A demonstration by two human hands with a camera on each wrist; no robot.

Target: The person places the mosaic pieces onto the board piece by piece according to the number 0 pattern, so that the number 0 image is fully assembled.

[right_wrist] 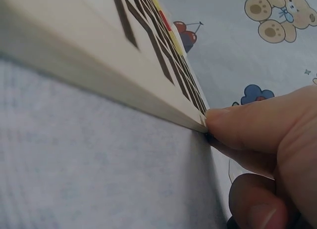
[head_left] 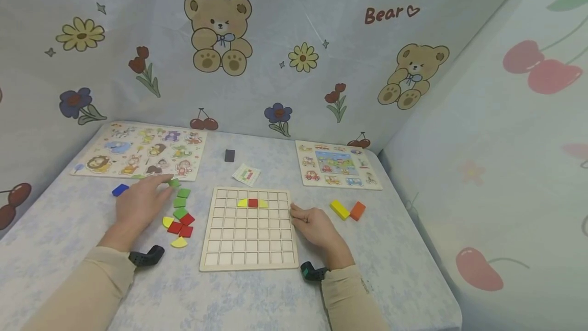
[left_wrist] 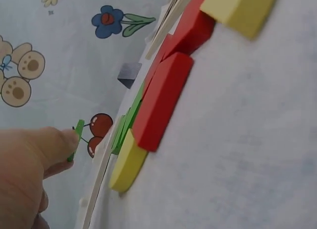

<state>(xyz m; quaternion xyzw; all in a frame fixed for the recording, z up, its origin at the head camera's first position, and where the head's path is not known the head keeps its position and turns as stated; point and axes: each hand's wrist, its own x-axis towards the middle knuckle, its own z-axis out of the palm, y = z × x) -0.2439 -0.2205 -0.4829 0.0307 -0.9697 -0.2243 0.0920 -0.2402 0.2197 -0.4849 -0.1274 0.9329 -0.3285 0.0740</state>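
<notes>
Pick-up step: left hand (head_left: 138, 206) pinches green block (head_left: 174, 183) left of grid board (head_left: 249, 229); right hand (head_left: 314, 226) fingertips steady board's right edge, holding nothing. Next, judged: lift block, drop squarely into cell near red square (head_left: 252, 203)

head view bright, soft even light, faint shadows, no glare; wide-angle bend at edges. left wrist view sharp on the red blocks (left_wrist: 163, 98), thumb blurred. right wrist view dimmer, board edge (right_wrist: 99, 85) soft, shadow underneath.
</notes>
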